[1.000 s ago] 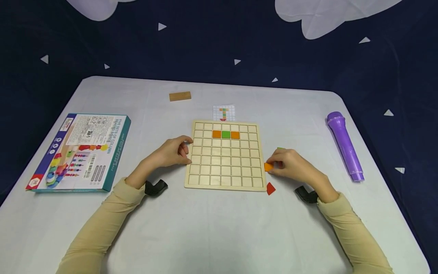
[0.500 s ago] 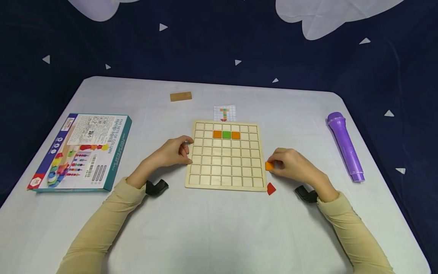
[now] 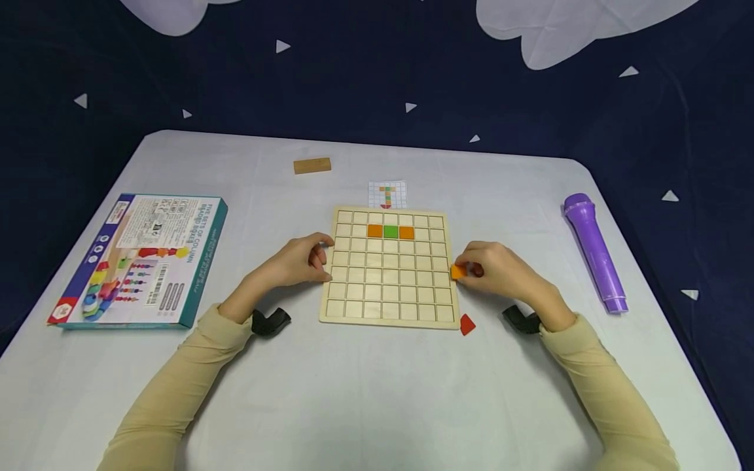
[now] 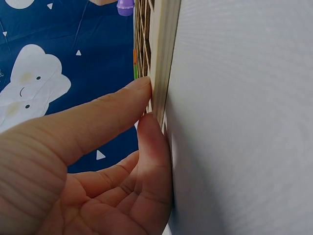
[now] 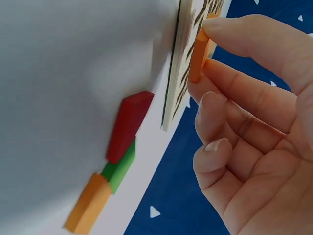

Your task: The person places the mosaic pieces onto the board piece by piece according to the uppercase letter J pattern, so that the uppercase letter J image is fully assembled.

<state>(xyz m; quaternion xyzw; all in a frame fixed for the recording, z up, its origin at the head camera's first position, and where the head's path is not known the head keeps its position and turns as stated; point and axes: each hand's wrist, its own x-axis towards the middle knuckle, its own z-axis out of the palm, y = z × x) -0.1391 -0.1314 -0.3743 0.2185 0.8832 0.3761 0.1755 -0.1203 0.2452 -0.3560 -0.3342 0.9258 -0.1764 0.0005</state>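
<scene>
A pale wooden grid board lies mid-table. On it, two orange squares flank a green square in one row near the far side. My left hand touches the board's left edge with thumb and index fingertips set apart, the other fingers loosely bent. Beside the right edge, my right hand pinches an orange square tile between thumb and fingers, raised off the table in the right wrist view. A red tile with a curved side lies by the board's near right corner.
In the right wrist view a green tile and another orange tile lie near the red one. Behind the board is a small pattern card. A wooden block, a boxed toy and a purple tube stand farther out.
My right hand has lifted the orange tile and shifted slightly away from me and left, up to the board's right edge. The left hand stays at the board's edge.
</scene>
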